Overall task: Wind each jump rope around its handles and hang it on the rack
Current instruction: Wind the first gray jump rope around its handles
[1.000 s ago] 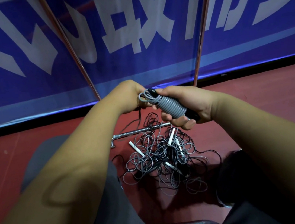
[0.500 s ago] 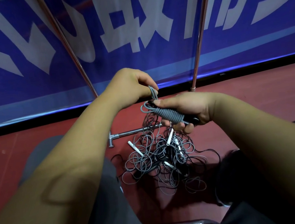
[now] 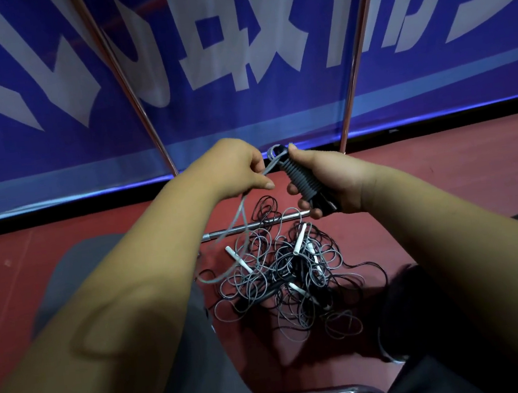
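The right hand (image 3: 334, 184) grips the paired black handles (image 3: 324, 203), its fingers curled round them below a tight band of grey coils (image 3: 302, 178) and its thumb pressing near the top end. The left hand (image 3: 232, 170) pinches the free grey cord (image 3: 238, 221) just beside that upper end. From there the cord hangs slack in a loop toward the tangled pile of ropes (image 3: 293, 279) on the red floor (image 3: 443, 181) between the person's knees. The winding looks well along, with a length of cord left to take up.

To do it well, the left hand should draw the cord taut before each turn and lay it against the last coil, so the turns do not cross. The right thumb should pin the newest turn while the left hand regrips. The slack ought to be lifted clear of the pile first, since it may snag on the other ropes; whether it is caught there is hard to tell from this angle. The end needs tucking under a coil before the bundle goes to the rack (image 3: 354, 66), whose metal poles stand ahead against the blue banner (image 3: 241, 111).
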`<state>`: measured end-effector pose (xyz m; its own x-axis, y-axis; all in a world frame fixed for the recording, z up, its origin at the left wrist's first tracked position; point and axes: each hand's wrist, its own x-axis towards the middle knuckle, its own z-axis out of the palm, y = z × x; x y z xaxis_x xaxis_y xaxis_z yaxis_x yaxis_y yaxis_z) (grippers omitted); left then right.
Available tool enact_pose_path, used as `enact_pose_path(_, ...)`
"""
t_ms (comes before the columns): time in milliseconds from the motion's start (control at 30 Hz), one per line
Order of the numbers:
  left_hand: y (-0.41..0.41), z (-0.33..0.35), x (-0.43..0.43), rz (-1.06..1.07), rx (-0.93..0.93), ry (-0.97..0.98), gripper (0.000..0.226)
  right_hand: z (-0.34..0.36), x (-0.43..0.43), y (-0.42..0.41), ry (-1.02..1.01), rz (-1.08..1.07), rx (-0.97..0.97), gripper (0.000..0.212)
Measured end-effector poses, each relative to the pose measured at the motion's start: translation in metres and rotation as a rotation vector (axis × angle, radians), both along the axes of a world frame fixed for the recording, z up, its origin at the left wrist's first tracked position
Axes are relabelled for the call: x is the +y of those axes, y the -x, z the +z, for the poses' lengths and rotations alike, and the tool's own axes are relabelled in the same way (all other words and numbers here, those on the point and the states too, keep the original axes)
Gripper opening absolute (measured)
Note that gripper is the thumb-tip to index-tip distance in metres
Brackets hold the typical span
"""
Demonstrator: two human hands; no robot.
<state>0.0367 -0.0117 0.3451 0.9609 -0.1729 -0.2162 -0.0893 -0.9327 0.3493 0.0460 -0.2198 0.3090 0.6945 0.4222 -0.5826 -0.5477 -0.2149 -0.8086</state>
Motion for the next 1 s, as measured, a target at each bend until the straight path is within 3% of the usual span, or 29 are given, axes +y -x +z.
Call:
enact_pose_path(100,0.001,-0.004,-0.003,0.071,0.108,0.218,0.032,-0.001,0.000,-0.002,-0.013,-0.039,-0.021,0.061)
enact_pose_path(267,0.001,-0.003,-0.001,0.150,0.194,0.453,0.034,-0.003,-0.002,-0.004,-0.005,-0.100,-0.049,0.052)
enact_pose_path(433,0.000,-0.002,0.003,0.142,0.277,0.664,0.013,0.000,-0.002,-0.003,0.018,-0.156,-0.076,0.056)
enact_pose_path(500,0.001,-0.002,0.005,0.138,0.344,0.712,0.016,0.003,-0.002,-0.003,0.024,-0.171,-0.086,0.057)
enact_pose_path(600,0.001,-0.002,0.006,0.182,0.344,0.691,0.021,0.006,-0.003,-0.002,0.025,-0.162,-0.090,0.058)
enact_pose_path(767,-0.001,-0.006,0.005,0.260,0.253,0.489,0.021,0.011,-0.003,0.001,0.004,-0.083,-0.062,0.052)
enact_pose_path(900,-0.002,-0.009,0.001,0.260,0.128,0.274,0.005,0.011,-0.002,0.003,0.002,-0.031,-0.047,0.053)
enact_pose_path(1000,-0.003,-0.013,0.001,0.285,0.158,0.406,0.013,0.011,-0.002,0.001,0.007,-0.071,-0.034,0.050)
